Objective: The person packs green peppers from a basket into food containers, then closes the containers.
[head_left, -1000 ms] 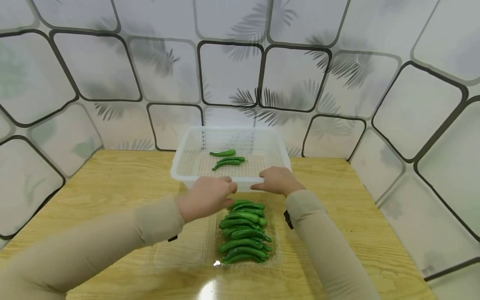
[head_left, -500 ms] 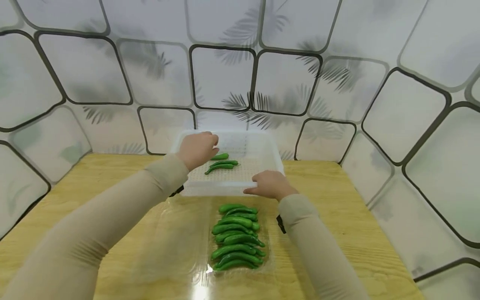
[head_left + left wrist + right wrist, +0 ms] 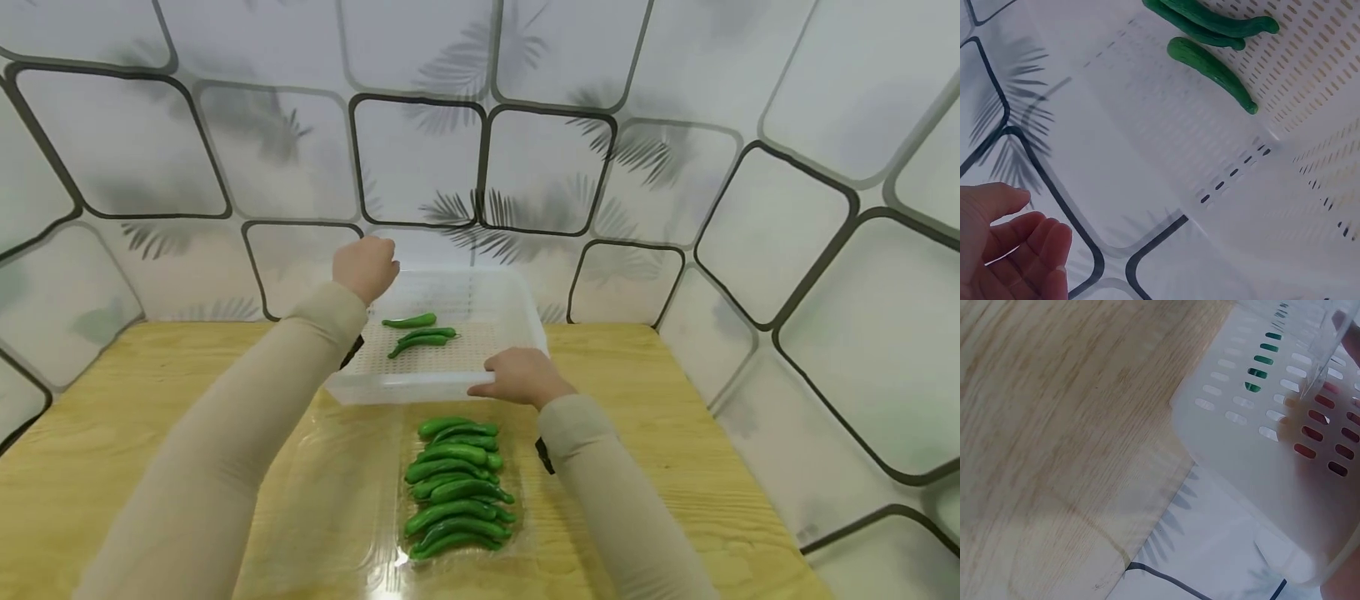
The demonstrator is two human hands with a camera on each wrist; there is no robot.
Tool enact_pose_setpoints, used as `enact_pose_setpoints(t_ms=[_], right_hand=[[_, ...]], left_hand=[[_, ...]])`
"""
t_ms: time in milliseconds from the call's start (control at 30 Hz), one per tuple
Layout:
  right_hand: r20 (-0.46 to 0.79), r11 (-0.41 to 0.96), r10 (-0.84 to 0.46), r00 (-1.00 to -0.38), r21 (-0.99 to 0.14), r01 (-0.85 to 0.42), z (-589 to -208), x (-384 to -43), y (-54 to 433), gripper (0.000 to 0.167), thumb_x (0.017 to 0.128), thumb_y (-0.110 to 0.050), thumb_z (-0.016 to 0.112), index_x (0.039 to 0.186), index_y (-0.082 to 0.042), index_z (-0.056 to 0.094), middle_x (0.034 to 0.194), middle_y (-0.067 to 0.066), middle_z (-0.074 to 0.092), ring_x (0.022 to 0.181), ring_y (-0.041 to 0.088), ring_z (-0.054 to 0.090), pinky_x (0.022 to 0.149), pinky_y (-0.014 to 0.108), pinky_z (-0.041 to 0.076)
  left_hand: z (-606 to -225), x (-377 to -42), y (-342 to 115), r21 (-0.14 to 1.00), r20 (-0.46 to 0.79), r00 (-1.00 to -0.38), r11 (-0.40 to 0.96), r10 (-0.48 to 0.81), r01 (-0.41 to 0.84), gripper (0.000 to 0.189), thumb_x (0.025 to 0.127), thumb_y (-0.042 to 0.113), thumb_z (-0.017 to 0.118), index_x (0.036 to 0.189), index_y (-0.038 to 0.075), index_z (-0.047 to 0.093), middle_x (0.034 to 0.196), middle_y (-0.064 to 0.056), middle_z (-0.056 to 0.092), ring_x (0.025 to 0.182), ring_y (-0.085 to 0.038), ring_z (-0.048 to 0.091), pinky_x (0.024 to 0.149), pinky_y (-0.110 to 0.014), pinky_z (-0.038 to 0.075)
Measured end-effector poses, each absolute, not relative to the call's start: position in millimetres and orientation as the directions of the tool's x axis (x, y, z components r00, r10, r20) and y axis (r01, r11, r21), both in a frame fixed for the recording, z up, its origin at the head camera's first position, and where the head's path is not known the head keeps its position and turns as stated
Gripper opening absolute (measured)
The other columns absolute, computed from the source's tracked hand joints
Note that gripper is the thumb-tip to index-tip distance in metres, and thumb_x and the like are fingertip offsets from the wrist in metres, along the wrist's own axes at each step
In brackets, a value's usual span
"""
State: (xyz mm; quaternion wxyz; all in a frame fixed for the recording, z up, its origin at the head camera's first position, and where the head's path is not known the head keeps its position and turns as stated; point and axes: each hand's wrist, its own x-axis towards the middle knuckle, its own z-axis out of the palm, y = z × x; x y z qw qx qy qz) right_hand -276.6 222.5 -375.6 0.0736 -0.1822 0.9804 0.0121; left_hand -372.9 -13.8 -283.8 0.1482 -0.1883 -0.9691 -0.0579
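Note:
My right hand (image 3: 523,377) grips the front rim of a white slotted plastic basket (image 3: 450,383), near its right corner. Through the slots in the right wrist view its fingers show behind the basket wall (image 3: 1235,450). Three green chili peppers (image 3: 422,337) lie on the basket floor. Up at the basket's back left corner is my left hand (image 3: 366,265). The left wrist view has this hand (image 3: 1016,250) loosely curled, with nothing between thumb and fingers. In front of the basket, a clear plastic container (image 3: 521,533) holds a row of green chili peppers (image 3: 457,492).
The container's clear lid (image 3: 330,500) lies folded out to the left on the wooden table (image 3: 637,467). Behind the basket rises a patterned wall (image 3: 420,158), which closes in on both sides.
My left hand has gone from above the packed peppers, across the basket, to its back left corner. My right hand stays on the front rim. The whole head view has shifted.

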Motion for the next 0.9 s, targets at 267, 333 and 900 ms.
enact_pose_setpoints(t_ms=[267,333,900], right_hand=[[-0.146,0.937,-0.343,-0.928,0.017,-0.349,-375.9,-274.1,220.9,0.048,0.084,-0.066,0.05,0.094,-0.021,0.065,0.086,-0.005,0.064,0.066,0.01,0.057,0.059,0.031,0.046],[-0.146,0.939,-0.338,-0.93,0.019,-0.344,-374.6,-274.5,220.9,0.049,0.084,-0.066,0.05,0.096,-0.021,0.066,0.09,-0.004,0.065,0.068,0.011,0.058,0.06,0.032,0.047],[-0.162,0.936,-0.344,-0.925,0.016,-0.351,-372.5,-273.9,221.7,0.044,0.084,-0.064,0.051,0.084,-0.022,0.063,0.08,-0.005,0.063,0.061,0.009,0.055,0.057,0.03,0.045]], left_hand=[[-299.3,-390.2,-14.5,0.035,0.288,-0.891,0.927,0.349,0.375,0.019,0.092,0.013,0.053,0.08,0.002,0.063,0.074,-0.016,0.062,0.06,-0.03,0.06,0.055,-0.048,0.049],[-302.7,-393.6,-13.4,0.031,0.289,-0.891,0.927,0.349,0.373,0.018,0.092,0.013,0.053,0.082,0.002,0.063,0.076,-0.016,0.062,0.062,-0.031,0.06,0.056,-0.049,0.049],[-348.2,-403.5,6.5,0.058,-0.191,-0.883,0.903,0.429,0.426,0.023,0.096,0.013,0.048,0.106,-0.002,0.062,0.1,-0.017,0.065,0.088,-0.03,0.061,0.08,-0.046,0.048]])
